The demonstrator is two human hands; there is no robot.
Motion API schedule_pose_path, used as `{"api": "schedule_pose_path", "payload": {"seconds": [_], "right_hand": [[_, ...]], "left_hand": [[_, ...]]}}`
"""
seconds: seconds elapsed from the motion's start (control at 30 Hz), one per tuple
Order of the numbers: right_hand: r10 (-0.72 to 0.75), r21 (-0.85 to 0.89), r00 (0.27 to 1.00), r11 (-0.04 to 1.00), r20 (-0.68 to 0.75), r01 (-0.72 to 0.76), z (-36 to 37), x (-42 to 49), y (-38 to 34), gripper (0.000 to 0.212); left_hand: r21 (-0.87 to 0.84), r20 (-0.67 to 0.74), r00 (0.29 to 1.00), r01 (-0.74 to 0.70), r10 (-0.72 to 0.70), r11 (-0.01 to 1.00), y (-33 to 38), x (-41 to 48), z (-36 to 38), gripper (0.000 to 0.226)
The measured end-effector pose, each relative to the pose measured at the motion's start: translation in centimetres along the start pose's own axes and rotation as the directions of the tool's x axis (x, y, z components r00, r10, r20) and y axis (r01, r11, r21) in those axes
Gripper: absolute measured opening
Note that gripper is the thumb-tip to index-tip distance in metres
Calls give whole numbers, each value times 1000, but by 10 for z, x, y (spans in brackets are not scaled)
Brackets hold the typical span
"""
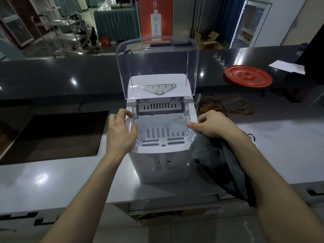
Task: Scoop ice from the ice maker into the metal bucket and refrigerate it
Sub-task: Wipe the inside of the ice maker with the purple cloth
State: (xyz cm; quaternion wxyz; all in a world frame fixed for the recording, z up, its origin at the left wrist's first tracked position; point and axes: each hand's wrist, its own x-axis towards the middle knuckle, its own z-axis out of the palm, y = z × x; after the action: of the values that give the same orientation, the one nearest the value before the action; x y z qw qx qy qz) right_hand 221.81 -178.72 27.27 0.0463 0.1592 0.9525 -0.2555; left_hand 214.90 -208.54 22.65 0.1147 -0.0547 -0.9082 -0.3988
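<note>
Gripping: both hands sit at the top rim of the ice maker (158,137), whose clear lid (157,67) stands tilted up behind the fingertips.
Left hand (121,132): thumb and fingers apart, curled onto the left rim, the thumb tip just inside the basket (163,135).
Right hand (213,125): fingers bent together, tips touching the right rim; a grey cloth (215,160) is bunched under the palm and hangs down below the wrist.
Basket: between the two sets of fingertips, slotted walls bare; it looks empty of ice, though the pale plastic makes that hard to confirm.
Bucket: not in view, nor any scoop.
Risk: if the basket is lifted with these shallow fingertip holds, it may tilt or slip, as the cloth weakens the right hand's hold.
Risk: the cloth may snag on the rim.
</note>
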Motion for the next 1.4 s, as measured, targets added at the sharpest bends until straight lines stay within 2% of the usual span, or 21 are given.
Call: {"api": "schedule_pose_path", "payload": {"seconds": [0.17,0.33,0.63,0.8,1.23,1.3,1.4], "right_hand": [[54,28,995,998,83,-57,-3,9,-5,52],[75,47,994,996,81,-79,0,8,-3,55],[159,-68,982,986,97,-153,1,8,-16,39],[128,-93,989,988,80,-120,4,5,-14,48],[106,-87,994,991,-1,-105,11,1,-10,39],[108,-97,994,989,4,-107,11,1,-10,46],[103,-127,994,987,36,-98,11,0,-11,60]], "left_hand": [[19,34,999,35,-36,999,3,5,1,40],[9,36,999,40,-40,999,3,5,3,44],[-32,61,996,73,-71,997,1,5,4,50],[-85,50,998,27,-23,996,-4,-5,6,45],[-56,99,993,73,-67,996,-2,-1,7,61],[-43,97,994,61,-56,997,-2,-3,7,61],[-23,67,998,15,-13,1000,-3,-6,8,44]]}}
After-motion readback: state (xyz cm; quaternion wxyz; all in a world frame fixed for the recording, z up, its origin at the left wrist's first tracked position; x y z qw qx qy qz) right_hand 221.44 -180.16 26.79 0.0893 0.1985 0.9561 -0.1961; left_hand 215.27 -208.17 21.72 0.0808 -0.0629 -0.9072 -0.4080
